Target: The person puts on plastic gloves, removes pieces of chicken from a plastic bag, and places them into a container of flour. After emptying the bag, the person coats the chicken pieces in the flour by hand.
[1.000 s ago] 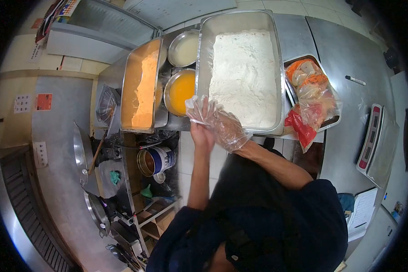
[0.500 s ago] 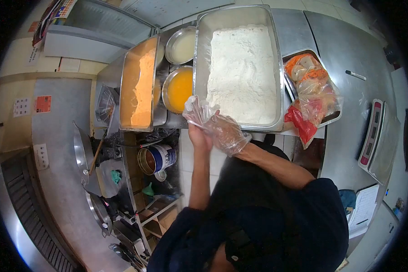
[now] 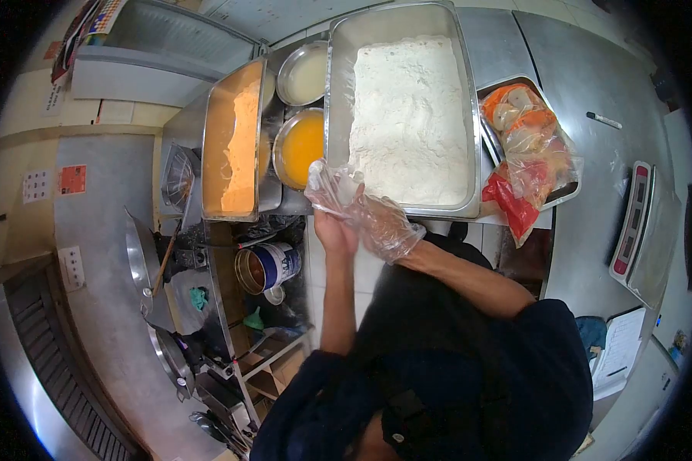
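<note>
My right hand (image 3: 384,224) wears a clear plastic glove. Its fingers reach to another crumpled clear plastic glove (image 3: 332,183) at my left hand (image 3: 335,230), whose palm and wrist are bare below the plastic. The two hands touch just in front of a deep steel tray of white powder (image 3: 411,115). Left of it stand a bowl of orange-yellow liquid (image 3: 303,150) and a bowl of pale liquid (image 3: 306,77). The plastic blurs the fingers of both hands.
A tray of orange powder (image 3: 242,146) stands at the left. On the right are bagged food in a steel tray (image 3: 575,189), a marker (image 3: 603,120), a scale (image 3: 633,223) and a clipboard (image 3: 621,342). A tin bucket (image 3: 267,269) sits below the counter.
The hands stay together at nearly the same spot, with slight shifts in the plastic and fingers. The view has moved a little.
</note>
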Demonstrator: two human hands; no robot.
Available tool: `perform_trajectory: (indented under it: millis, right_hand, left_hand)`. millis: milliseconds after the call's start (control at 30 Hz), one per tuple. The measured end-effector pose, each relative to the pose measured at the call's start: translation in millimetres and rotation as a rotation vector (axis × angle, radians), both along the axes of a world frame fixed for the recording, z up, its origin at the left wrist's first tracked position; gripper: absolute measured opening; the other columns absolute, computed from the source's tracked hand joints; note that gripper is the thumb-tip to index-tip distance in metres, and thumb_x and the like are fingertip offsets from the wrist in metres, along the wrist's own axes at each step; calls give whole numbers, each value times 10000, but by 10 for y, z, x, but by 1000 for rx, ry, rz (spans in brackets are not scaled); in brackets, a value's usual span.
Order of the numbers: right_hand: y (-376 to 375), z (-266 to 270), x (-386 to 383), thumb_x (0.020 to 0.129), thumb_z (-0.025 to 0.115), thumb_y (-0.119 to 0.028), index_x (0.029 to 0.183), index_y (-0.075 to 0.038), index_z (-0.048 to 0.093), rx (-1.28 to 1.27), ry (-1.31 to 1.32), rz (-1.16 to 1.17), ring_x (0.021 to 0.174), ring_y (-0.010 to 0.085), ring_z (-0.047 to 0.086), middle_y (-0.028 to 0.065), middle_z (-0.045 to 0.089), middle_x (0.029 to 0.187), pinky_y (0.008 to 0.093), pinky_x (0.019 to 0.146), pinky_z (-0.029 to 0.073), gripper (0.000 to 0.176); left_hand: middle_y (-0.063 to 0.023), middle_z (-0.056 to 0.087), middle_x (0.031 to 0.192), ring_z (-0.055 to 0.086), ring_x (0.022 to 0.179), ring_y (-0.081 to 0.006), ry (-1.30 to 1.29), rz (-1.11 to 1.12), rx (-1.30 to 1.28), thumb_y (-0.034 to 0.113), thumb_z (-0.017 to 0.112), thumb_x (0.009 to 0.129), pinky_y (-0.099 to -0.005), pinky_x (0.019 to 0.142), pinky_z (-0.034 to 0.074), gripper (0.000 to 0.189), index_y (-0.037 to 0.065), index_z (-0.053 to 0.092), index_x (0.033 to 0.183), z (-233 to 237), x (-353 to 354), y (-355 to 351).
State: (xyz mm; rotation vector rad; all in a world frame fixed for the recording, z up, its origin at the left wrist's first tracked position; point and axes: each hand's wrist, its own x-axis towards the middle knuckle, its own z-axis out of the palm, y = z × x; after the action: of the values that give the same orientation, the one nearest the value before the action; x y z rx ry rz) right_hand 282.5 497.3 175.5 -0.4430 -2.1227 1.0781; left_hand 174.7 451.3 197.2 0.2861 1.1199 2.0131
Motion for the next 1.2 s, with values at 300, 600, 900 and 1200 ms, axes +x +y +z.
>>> perform_trajectory:
  millis: [300,600,900,1200]
  right_hand:
    - [4,3,-22,795,546,-126,1021,-42,562,-24,-19,-7,778,369,577,190,559,854,482,683,445,241]
    - [43,-67,18,762,575,-63,1017,-79,590,7,-87,-15,781,349,560,145,556,870,453,679,449,255]
    - [40,-48,35,798,559,-61,1148,-78,523,-35,-13,6,834,388,563,187,574,938,468,712,455,353]
    - [378,124,143,801,671,-156,948,-22,597,-405,-55,66,826,269,595,129,586,897,377,738,485,212]
  left_hand:
    - [-135,430,1358,442,1217,-288,15,32,-29,268,296,997,-526,1023,369,440,62,349,1382,111,71,31]
    - [-111,472,1316,473,1178,-246,9,-85,-306,308,358,997,-399,992,394,442,32,393,1341,70,-85,-51]
    - [-121,435,1361,412,1248,-244,122,-185,-415,330,318,1006,-363,1047,327,482,15,352,1369,131,-71,-7]
    - [-72,337,1454,417,1232,-209,137,-230,-322,375,235,1015,-364,999,376,533,36,256,1427,415,21,62]
